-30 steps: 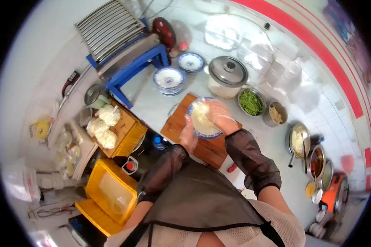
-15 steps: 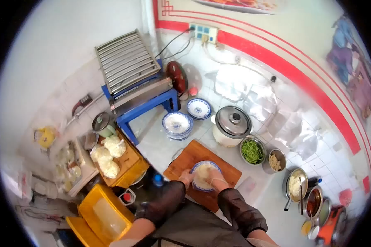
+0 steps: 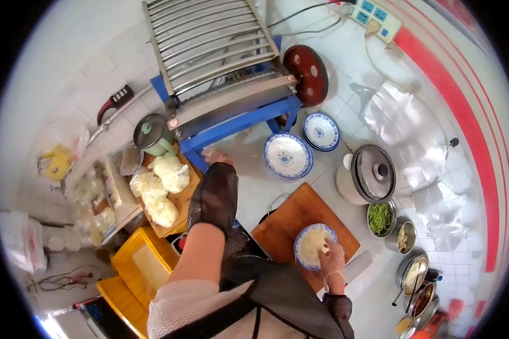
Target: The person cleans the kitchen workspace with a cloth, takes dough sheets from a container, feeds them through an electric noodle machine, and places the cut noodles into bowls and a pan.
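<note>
A blue-and-white bowl (image 3: 297,261) with a pale, floury mixture (image 3: 313,244) stands on a wooden cutting board (image 3: 283,226). My right hand (image 3: 332,259) is over the bowl's right side, fingers apart and bent down into the mixture. Away from the bowl, my left hand (image 3: 217,155) reaches forward beside the blue frame (image 3: 240,124) of a machine with a slatted metal rack (image 3: 209,39). Its fingers are blurred, and I cannot see whether they hold anything. Just left of it, white plastic-wrapped lumps (image 3: 163,212) lie on a wooden board.
Stacked patterned plates (image 3: 288,157), more plates (image 3: 321,131) and a lidded cooker (image 3: 373,174) stand behind the cutting board. To the right are chopped greens (image 3: 380,219) and several metal containers. A yellow crate (image 3: 136,263) sits low on the left; a green lidded jug (image 3: 152,135) stands beyond the lumps.
My left hand has left the bowl and moved forward and left to the machine's frame. My right hand stays at the bowl. The view has shifted left, closer to the machine.
</note>
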Tool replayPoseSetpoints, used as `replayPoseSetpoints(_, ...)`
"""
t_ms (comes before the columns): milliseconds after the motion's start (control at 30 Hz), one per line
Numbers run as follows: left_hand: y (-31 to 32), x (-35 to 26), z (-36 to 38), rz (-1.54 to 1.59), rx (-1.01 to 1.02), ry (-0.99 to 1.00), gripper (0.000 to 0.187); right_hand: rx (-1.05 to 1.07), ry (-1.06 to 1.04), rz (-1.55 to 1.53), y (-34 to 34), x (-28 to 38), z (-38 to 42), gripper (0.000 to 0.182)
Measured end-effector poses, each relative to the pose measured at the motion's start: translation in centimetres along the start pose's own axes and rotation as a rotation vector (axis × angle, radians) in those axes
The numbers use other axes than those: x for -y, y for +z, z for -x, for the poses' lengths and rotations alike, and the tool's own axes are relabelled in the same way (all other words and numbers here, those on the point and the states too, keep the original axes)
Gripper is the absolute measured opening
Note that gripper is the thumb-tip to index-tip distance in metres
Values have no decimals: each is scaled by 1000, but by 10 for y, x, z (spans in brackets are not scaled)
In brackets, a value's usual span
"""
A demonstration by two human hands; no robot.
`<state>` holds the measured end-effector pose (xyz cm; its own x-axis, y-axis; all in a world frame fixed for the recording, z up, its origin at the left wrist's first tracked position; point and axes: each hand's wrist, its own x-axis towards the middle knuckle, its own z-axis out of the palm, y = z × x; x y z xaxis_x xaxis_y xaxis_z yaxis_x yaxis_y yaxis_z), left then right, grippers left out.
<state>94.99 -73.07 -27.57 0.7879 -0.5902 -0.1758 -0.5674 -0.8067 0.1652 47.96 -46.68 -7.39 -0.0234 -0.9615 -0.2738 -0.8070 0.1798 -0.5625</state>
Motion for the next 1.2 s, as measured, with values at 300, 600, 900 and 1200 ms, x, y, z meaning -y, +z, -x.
replayPoseSetpoints(300, 12, -54, -56, -15, 43, 329, 56, -182, 56, 14, 8, 11, 5, 42)
replayPoseSetpoints(600, 46, -79, -2, 109, 127, 1144, 46, -13, 130, 35, 1, 46, -5, 37)
replayPoseSetpoints(900, 76, -62, 30, 139, 342, 954, 43, 21, -245, -84, -32, 85, -52, 37)
replayPoseSetpoints(1200, 31, 6, 61, -41, 155, 879, 30, -908, -828, 672, -224, 238, -276, 45)
